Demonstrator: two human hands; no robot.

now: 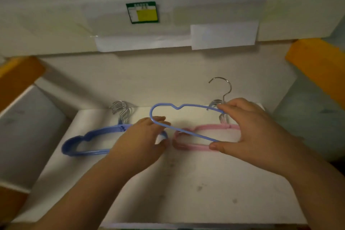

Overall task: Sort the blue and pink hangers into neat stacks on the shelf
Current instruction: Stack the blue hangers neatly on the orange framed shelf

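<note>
White shelf (168, 192): scuffed surface, orange posts at either side. Blue stack (89, 140) lies left of centre, hooks pointing to the far side; pink stack (203, 136) lies just right of it. One loose blue hanger (179, 117) is held tilted above the pink stack. Right hand (248, 132) pinches it between thumb and fingers (hook end far). Left hand (141, 142) grips its left end, fingers curled. Green-and-yellow label (142, 12) is on the far wall.
</note>
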